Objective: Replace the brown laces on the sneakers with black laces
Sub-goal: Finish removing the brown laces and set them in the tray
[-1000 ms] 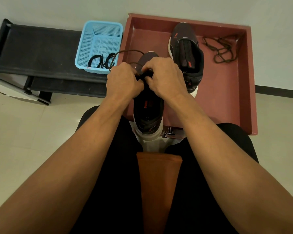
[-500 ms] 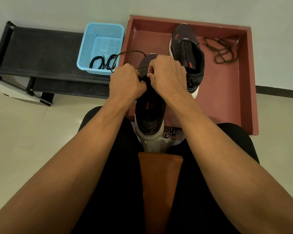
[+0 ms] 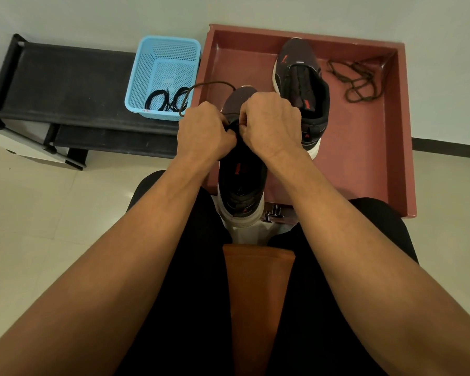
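- We see the near sneaker [image 3: 242, 183], dark with a white sole and a red mark on its tongue, toe pointing away, heel at the near edge of the red tray [image 3: 364, 147].
- A brown lace [image 3: 201, 86] arcs out leftward from its front.
- The far sneaker [image 3: 301, 85] stands unlaced in the tray.
- A loose brown lace [image 3: 361, 82] lies tangled in the tray's far right corner.
- We find the black laces [image 3: 166, 100] coiled in the blue basket [image 3: 136, 77].

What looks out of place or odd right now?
Nothing is damaged or spilled. A loose lace lies tangled in the tray's far right corner, beside the far sneaker. The left hand and right hand pinch at the near sneaker, and a lace loops from them past the basket's corner; it might snag.
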Motion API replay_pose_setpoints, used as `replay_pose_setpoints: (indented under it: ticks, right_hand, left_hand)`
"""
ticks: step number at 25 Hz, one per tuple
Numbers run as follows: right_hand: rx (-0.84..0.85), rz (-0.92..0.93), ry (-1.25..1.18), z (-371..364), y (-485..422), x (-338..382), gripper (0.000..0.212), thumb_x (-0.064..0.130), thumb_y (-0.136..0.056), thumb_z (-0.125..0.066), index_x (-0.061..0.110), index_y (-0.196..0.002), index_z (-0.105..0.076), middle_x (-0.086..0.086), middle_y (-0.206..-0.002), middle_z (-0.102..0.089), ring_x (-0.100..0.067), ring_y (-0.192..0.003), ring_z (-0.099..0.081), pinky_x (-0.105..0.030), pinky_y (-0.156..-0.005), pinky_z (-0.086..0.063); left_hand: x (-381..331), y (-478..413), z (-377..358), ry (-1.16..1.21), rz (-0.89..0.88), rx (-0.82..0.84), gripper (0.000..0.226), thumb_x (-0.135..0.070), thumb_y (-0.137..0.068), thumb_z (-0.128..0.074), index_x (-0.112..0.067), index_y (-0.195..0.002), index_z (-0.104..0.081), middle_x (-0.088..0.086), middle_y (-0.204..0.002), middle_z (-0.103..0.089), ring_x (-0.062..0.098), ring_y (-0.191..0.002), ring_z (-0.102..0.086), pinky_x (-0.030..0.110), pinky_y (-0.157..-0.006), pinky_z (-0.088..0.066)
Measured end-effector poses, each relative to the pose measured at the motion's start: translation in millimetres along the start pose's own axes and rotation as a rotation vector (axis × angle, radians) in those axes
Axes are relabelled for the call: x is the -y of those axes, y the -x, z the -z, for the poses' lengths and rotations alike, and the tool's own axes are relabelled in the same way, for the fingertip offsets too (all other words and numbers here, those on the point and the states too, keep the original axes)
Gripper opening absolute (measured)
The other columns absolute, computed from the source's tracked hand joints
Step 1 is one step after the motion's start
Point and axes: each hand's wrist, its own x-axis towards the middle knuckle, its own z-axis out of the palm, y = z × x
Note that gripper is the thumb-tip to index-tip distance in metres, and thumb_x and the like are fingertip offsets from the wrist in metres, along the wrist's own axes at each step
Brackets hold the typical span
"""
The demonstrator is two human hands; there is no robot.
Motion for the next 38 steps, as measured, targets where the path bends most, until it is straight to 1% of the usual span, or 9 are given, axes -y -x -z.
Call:
replay_pose_setpoints:
  ticks: [5,10,14,18,25,30,33,36,38]
  right_hand:
    - [-0.031,-0.062,-0.104,13,-1,-8,0.011,0.025,-0.082,-0.072,0.020,-0.092,-0.075,-0.003,-0.093,-0.071,-0.030,-0.085,-0.071,-0.039,-0.073,-0.057]
    - [-0.123,-0.213,-0.103,31,-4,-49,0.018,0.017,-0.078,-0.070,0.015,-0.095,-0.075,-0.010,-0.097,-0.070,-0.036,-0.091,-0.069,-0.036,-0.071,-0.052]
    - [-0.057,-0.058,-0.091,28,2,-32,0.020,0.010,-0.087,-0.070,0.021,-0.101,-0.078,-0.008,-0.107,-0.071,-0.035,-0.097,-0.071,-0.041,-0.079,-0.059]
    - [-0.019,0.046,-0.072,12,2,-7,0.020,0.024,-0.093,-0.074,0.027,-0.112,-0.080,-0.004,-0.117,-0.069,-0.031,-0.106,-0.069,-0.041,-0.083,-0.055]
    - [-0.017,0.016,-0.060,-1,-2,3,0.015,0.029,-0.090,-0.071,0.023,-0.102,-0.077,-0.004,-0.104,-0.071,-0.031,-0.095,-0.069,-0.041,-0.072,-0.051]
    - [-0.060,-0.123,-0.091,20,-6,-22,0.013,0.026,-0.080,-0.073,0.018,-0.090,-0.077,-0.004,-0.091,-0.072,-0.031,-0.085,-0.070,-0.037,-0.071,-0.056]
    - [-0.100,-0.207,-0.111,29,-6,-44,0.018,0.022,-0.076,-0.075,0.017,-0.093,-0.077,-0.006,-0.097,-0.071,-0.033,-0.090,-0.070,-0.040,-0.074,-0.059]
    - [-0.082,-0.104,-0.129,29,-3,-37,0.018,0.019,-0.083,-0.073,0.024,-0.099,-0.078,-0.003,-0.107,-0.070,-0.031,-0.096,-0.070,-0.037,-0.074,-0.054]
    - [-0.060,0.019,-0.128,25,1,-21,0.019,0.028,-0.088,-0.075,0.031,-0.107,-0.079,-0.001,-0.114,-0.068,-0.029,-0.103,-0.068,-0.040,-0.079,-0.053]
  left_hand:
    - [2,-1,-1,-0.006,0.054,0.017,0.022,-0.028,-0.083,-0.070,-0.018,-0.099,-0.082,0.008,-0.085,-0.073,0.028,-0.083,-0.067,0.030,-0.070,-0.044]
    - [2,-2,0,-0.001,0.078,0.009,0.019,-0.023,-0.083,-0.070,-0.017,-0.097,-0.082,0.007,-0.090,-0.074,0.024,-0.081,-0.062,0.028,-0.072,-0.044]
    - [2,-3,0,0.006,0.070,0.006,0.020,-0.024,-0.084,-0.071,-0.016,-0.099,-0.082,0.006,-0.093,-0.075,0.025,-0.085,-0.066,0.028,-0.071,-0.044]
    - [4,-2,-1,0.012,0.052,0.007,0.024,-0.031,-0.083,-0.072,-0.016,-0.099,-0.081,0.007,-0.091,-0.075,0.027,-0.086,-0.068,0.031,-0.070,-0.046]
    - [1,0,2,0.007,0.053,0.009,0.018,-0.026,-0.083,-0.072,-0.014,-0.092,-0.081,0.007,-0.084,-0.073,0.025,-0.078,-0.063,0.029,-0.067,-0.044]
    - [1,1,4,0.016,0.081,0.010,0.021,-0.024,-0.083,-0.072,-0.020,-0.101,-0.082,0.006,-0.094,-0.076,0.028,-0.095,-0.070,0.028,-0.074,-0.045]
    - [1,0,4,0.035,0.081,0.010,0.020,-0.022,-0.084,-0.072,-0.021,-0.101,-0.083,0.005,-0.097,-0.077,0.026,-0.097,-0.071,0.026,-0.075,-0.045]
    - [1,0,5,0.025,0.054,0.004,0.019,-0.023,-0.084,-0.072,-0.018,-0.099,-0.083,0.005,-0.095,-0.077,0.025,-0.094,-0.070,0.026,-0.074,-0.044]
    - [2,0,5,0.022,0.044,0.008,0.019,-0.026,-0.085,-0.072,-0.017,-0.097,-0.082,0.007,-0.090,-0.075,0.027,-0.089,-0.068,0.028,-0.073,-0.044]
